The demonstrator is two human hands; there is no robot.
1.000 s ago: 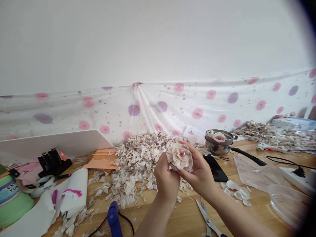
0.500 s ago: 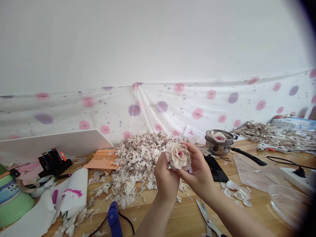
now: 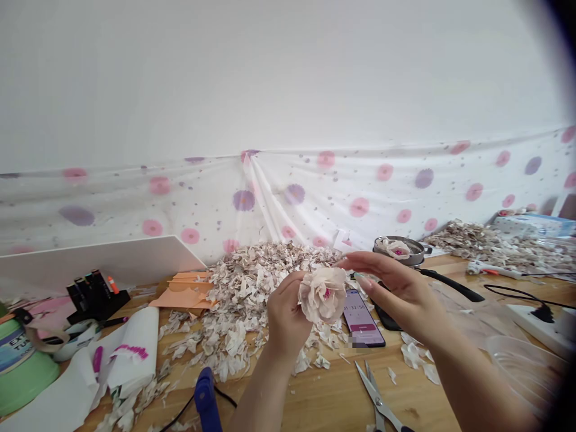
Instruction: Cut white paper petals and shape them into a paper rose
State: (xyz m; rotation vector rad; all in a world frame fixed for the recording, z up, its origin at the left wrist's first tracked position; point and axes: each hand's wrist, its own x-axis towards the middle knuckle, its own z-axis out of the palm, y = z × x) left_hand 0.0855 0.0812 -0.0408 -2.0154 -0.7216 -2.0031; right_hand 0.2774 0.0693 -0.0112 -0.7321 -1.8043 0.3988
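A cream paper flower [image 3: 321, 297] with a pink centre is held up over the table in my left hand [image 3: 288, 312], whose fingers close on it from the left and behind. Just to the right, my right hand [image 3: 396, 294] is off the flower, thumb and fingers apart with nothing between them. Below the hands lies a lit phone [image 3: 362, 321] showing timer digits, and a second dark phone [image 3: 387, 315] is partly covered by my right hand. Behind the flower rises a heap of pale petal scraps [image 3: 245, 300].
Scissors [image 3: 378, 399] lie open at the front. A pan [image 3: 411, 255] with another flower [image 3: 393, 247] stands back right, near a glue gun [image 3: 492, 269] and a power strip [image 3: 537, 330]. A blue tool [image 3: 207, 399], markers [image 3: 92, 291] and a green tub [image 3: 27, 366] are on the left.
My right hand has let go of the flower and moved right, fingers parting. The flower has tipped slightly and stays in my left hand. The lit phone has come into view.
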